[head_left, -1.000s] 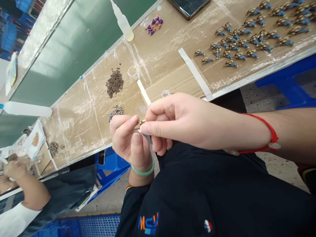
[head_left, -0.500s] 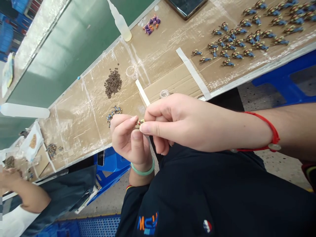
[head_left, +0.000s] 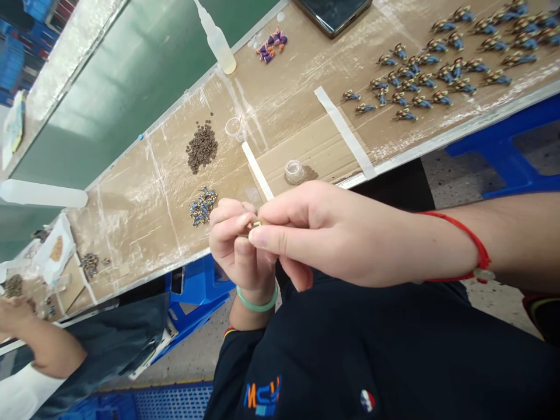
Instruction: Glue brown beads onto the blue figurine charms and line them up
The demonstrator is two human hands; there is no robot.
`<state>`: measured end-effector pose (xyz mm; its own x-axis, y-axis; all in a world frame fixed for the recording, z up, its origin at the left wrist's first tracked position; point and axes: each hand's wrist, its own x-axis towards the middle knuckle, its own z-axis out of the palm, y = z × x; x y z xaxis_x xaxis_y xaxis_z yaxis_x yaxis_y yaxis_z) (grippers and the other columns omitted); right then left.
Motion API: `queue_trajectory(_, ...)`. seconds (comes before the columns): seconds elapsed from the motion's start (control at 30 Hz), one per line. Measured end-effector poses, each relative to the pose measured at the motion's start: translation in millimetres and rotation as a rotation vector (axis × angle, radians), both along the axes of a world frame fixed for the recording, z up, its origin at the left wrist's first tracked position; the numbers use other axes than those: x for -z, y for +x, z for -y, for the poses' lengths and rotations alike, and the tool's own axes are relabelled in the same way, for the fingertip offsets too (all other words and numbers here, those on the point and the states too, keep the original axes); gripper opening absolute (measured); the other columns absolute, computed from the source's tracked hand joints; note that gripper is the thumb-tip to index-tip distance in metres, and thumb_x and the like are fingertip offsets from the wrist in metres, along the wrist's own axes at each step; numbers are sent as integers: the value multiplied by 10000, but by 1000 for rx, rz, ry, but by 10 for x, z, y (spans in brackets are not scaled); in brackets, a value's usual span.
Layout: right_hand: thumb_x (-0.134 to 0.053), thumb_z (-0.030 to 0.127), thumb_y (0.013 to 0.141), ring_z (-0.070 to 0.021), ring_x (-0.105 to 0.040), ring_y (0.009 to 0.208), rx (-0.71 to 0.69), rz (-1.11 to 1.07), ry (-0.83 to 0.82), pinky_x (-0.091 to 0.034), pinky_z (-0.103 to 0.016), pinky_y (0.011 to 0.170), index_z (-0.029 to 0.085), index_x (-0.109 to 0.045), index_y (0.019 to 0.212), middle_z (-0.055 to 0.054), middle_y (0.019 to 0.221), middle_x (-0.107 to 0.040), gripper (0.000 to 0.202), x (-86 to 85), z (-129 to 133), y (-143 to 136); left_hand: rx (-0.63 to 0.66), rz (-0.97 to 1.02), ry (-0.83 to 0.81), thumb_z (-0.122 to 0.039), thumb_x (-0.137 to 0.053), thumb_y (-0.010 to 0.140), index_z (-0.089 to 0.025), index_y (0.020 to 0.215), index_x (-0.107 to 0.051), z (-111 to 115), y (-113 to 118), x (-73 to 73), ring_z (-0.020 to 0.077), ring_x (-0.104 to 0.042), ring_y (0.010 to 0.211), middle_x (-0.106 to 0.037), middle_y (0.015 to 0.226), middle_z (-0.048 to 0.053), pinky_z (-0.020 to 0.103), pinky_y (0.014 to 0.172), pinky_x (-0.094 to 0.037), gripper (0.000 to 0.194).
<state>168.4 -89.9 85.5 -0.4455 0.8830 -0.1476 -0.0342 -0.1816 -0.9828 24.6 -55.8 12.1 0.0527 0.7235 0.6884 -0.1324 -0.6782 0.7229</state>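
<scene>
Between my two hands is a tiny painted figurine, mostly covered by the fingers; a bit of yellow and red shows. My left hand, with a green bangle at the wrist, pinches one end of it. My right hand, with a red cord bracelet, pinches the other end between thumb and forefinger. Behind my left hand lies a pile of small blue-and-yellow figurines. Beyond it is a heap of little brown discs. A small clear round container stands on the cardboard just past my right hand.
Rows of blue-clad figurines lie at the right of the table. Purple-and-orange pieces, a squeeze bottle, a shallow clear dish and a dark-screened device sit farther back. A co-worker's arm is at lower left.
Both hands have moved slightly down and toward the right, still pinching the figurine. More of the clear container and the figurine pile shows now.
</scene>
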Motion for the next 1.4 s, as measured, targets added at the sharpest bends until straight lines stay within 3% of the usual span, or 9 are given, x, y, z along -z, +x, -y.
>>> queue_trajectory(0.27, -447, 209, 1002, -78, -572, 547, -9, -174, -91, -487, -216, 610, 183, -510, 511, 42, 454, -549, 496, 44, 35, -72, 44, 69, -68, -427, -629, 938, -264, 836, -701, 20, 29, 9, 174, -463, 759, -433, 731, 3, 336, 707, -442, 206)
queue_trajectory(0.4, -464, 182, 1004, -52, -524, 542, 34, -216, 27, -478, -204, 636, 185, -451, 474, 50, 504, -551, 531, 40, 54, -85, 64, 82, -151, -475, -625, 924, -290, 815, -644, 43, 52, 6, 186, -445, 748, -376, 733, 3, 352, 685, -442, 215)
queue_trajectory(0.67, -464, 152, 996, -52, -523, 575, 49, -268, 60, -495, -211, 766, 187, -395, 443, 46, 509, -542, 558, 35, 89, -88, -74, -61, -67, -542, -523, 944, -289, 774, -504, 56, 73, -23, 214, -435, 723, -334, 711, 6, 408, 660, -417, 305)
queue_trajectory(0.87, -476, 177, 988, -61, -495, 534, 56, -337, -36, -482, -216, 655, 182, -471, 498, 44, 501, -539, 491, 71, 117, -111, -173, -80, -23, -507, -504, 960, -289, 781, -491, 91, 97, -29, 221, -419, 746, -333, 722, 10, 444, 693, -403, 283)
queue_trajectory(1.1, -481, 201, 1003, -55, -446, 523, 48, -353, 31, -493, -230, 767, 181, -444, 471, 52, 503, -517, 534, 86, 126, -97, -179, -45, -10, -490, -544, 961, -275, 762, -510, 119, 102, -38, 200, -419, 738, -335, 707, 4, 431, 673, -404, 295)
queue_trajectory(1.4, -502, 300, 1005, -54, -439, 482, 9, -302, -74, -422, -202, 550, 180, -474, 497, 41, 474, -518, 523, 62, 154, -41, -178, -33, -13, -509, -553, 949, -259, 738, -485, 127, 152, -8, 183, -405, 690, -344, 688, -1, 428, 645, -403, 334)
